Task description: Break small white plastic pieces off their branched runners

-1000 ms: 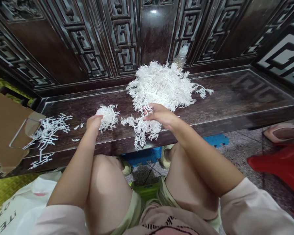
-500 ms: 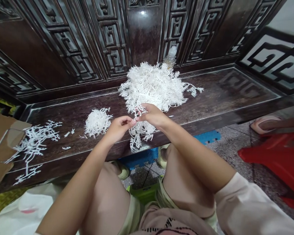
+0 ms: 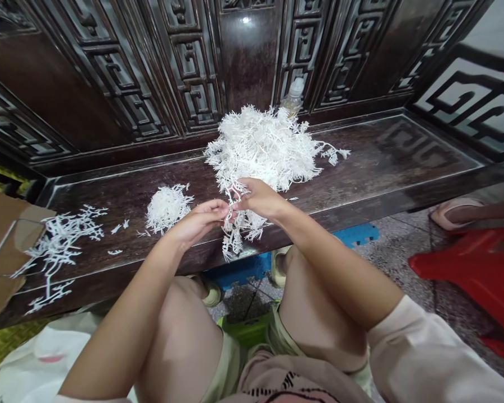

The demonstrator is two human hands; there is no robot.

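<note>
At the far left, a brown cardboard piece (image 3: 8, 224) meets a loose tangle of thin, bare white plastic stems (image 3: 67, 238), some reaching past the near edge of the long, dark, polished wooden desk (image 3: 361, 173). Below them is a white printed bag (image 3: 46, 352). A few tiny white plastic scraps (image 3: 117, 228) lie just right of the stems, and next comes a small, rounded heap of feathery white plastic tips (image 3: 167, 208). Right of that heap, the left hand (image 3: 205, 217) has its thumb and fingers pinched together on a branching white plastic sprig (image 3: 232, 239), close against the right hand's fingertips. The right hand (image 3: 258, 197) grips the same sprig by its stem, fingers curled around it (exactly where each fingertip presses is hidden), and the sprig's frilly ends hang at the desk's front edge. Just behind the hands rises a large pile of feathery white plastic sprigs (image 3: 269, 145), one strand trailing off rightward. A clear plastic bottle with a white cap (image 3: 294, 96) stands behind the pile, near the carved wooden back panel (image 3: 247, 61). At the far right, another person's foot in a pale pink slipper (image 3: 456, 215) is beside a red plastic stool (image 3: 466, 268).
</note>
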